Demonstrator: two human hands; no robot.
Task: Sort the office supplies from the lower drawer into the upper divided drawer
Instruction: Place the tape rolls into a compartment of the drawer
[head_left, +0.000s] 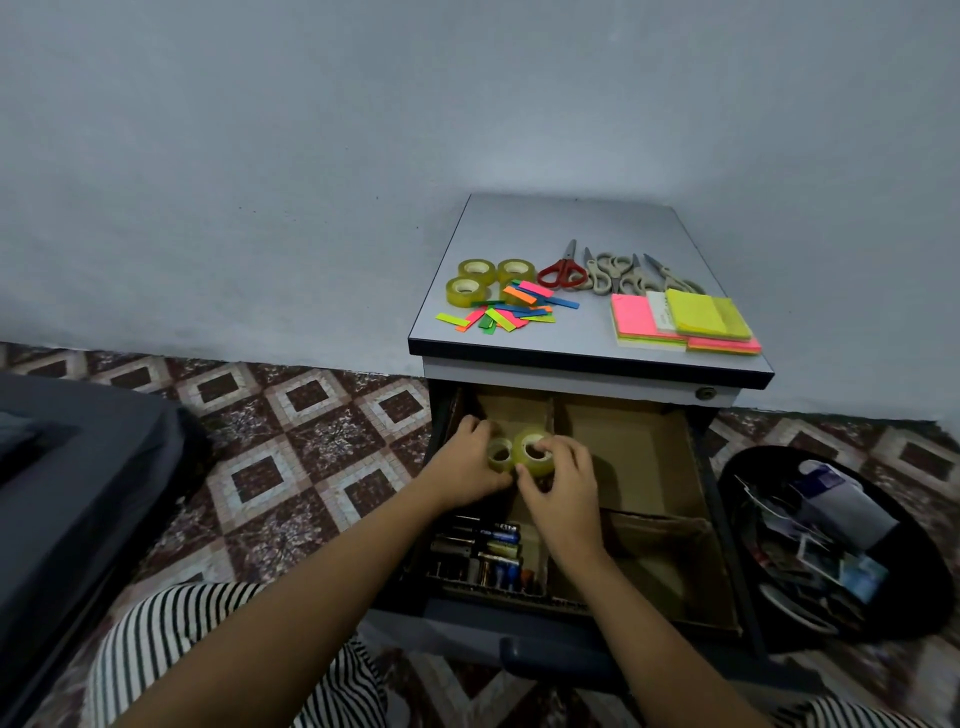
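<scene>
The upper drawer (698, 499) is pulled out, split by cardboard dividers. Over its back left compartment my left hand (467, 462) holds a small yellowish tape roll (500, 455). Beside it my right hand (563, 483) grips a larger tape roll (535, 451); the two rolls touch. Pens and markers (485, 558) fill the front left compartment. On the cabinet top (576, 228) lie three more tape rolls (478, 280), coloured sticky flags (511, 309), several scissors (613, 270) and sticky note pads (685, 322).
A black bin (836, 545) full of scraps stands right of the cabinet. A dark mattress or cushion (78, 493) lies at the left on the patterned tile floor. The wall is right behind the cabinet. My striped trouser legs show at the bottom.
</scene>
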